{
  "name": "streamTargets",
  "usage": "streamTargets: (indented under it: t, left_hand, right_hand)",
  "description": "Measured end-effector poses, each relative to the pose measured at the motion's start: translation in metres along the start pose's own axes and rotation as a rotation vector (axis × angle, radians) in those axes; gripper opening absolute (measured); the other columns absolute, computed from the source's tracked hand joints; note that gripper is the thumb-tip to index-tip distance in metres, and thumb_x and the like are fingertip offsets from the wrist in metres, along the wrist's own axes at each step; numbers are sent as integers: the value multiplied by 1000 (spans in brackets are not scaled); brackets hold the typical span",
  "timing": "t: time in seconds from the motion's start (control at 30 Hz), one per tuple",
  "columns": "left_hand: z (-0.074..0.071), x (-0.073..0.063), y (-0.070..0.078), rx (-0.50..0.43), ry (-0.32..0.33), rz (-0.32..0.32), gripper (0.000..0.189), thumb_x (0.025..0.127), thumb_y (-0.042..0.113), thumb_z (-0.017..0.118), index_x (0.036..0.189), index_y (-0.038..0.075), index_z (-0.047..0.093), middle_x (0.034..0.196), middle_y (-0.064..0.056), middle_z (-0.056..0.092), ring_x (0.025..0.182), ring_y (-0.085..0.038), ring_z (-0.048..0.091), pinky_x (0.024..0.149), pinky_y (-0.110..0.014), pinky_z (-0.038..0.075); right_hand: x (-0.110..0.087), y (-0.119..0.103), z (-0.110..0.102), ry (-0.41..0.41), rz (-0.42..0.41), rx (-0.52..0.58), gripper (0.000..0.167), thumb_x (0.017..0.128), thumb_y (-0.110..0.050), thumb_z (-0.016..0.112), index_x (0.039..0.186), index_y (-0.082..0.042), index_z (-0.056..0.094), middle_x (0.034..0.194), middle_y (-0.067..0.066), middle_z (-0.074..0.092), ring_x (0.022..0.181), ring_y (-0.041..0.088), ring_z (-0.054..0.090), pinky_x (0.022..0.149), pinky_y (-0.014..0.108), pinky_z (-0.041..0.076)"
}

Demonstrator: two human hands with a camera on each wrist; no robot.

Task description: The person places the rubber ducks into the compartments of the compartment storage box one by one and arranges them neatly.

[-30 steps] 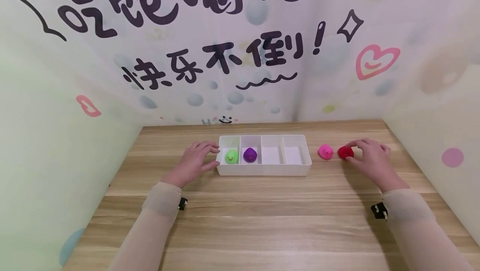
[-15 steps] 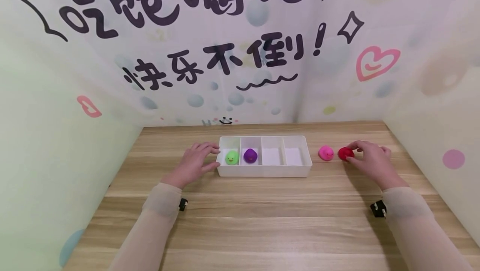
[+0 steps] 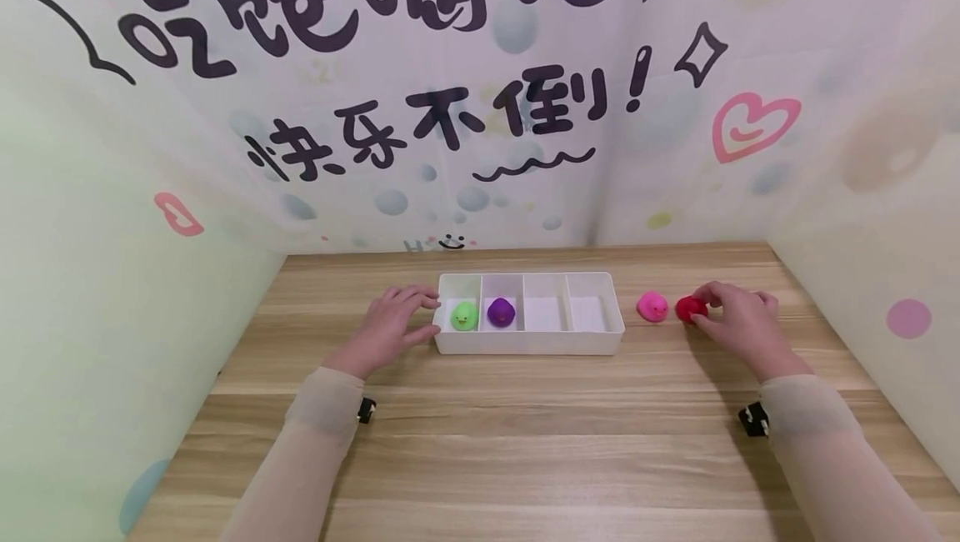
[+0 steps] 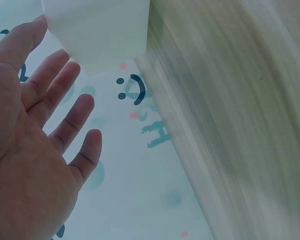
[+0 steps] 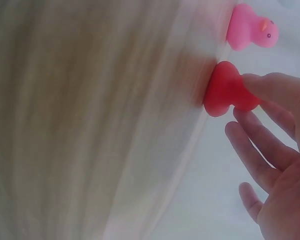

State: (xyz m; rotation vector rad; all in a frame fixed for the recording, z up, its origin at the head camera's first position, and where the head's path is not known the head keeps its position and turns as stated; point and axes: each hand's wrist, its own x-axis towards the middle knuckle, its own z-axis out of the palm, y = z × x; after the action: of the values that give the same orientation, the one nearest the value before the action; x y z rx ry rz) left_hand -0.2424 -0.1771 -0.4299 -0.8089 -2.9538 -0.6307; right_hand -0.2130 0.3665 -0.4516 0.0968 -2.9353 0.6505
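My right hand point(image 3: 741, 323) pinches a red rubber duck point(image 3: 687, 310) between thumb and fingertips at the right side of the table. In the right wrist view the red duck point(image 5: 221, 92) has its base right at the tabletop, with the thumb on its head. Just left of it sits a pink rubber duck point(image 3: 652, 307). A white box point(image 3: 528, 344) with several compartments lies in the middle. Its leftmost compartment holds a green duck point(image 3: 463, 318), the one beside it a purple duck point(image 3: 500, 313). My left hand point(image 3: 384, 327), fingers relaxed and spread, has its fingertips at the box's left end.
The wooden table point(image 3: 480, 459) stretches toward me in front of the box. Behind it hangs a white printed cloth point(image 3: 360, 200) with dark lettering, and pale walls stand at both sides. The box's two right compartments show bare floors.
My right hand and forearm have shifted very slightly left, with the red duck staying at about the same place. The left hand, box and other ducks look unchanged.
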Motion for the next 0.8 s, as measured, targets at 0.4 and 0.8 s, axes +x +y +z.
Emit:
streamTargets:
  t: [0.4,0.8]
  left_hand:
    - [0,0,1,-14,10,6,41,96,32,74,128,8,67,149,-5,57,134,-34,49,107,-61,40]
    - [0,-2,0,-23,20,17,40,96,30,75,128,9,67,148,-5,57,133,-34,49,107,-62,41]
  right_hand:
    - [-8,-4,-6,56,-39,0,26,88,-13,79,109,-2,68,102,21,74,104,44,63,98,72,18]
    - [-14,-19,-18,132,-92,7,23,88,-14,81,106,-5,71,101,16,75,102,39,63,99,70,20]
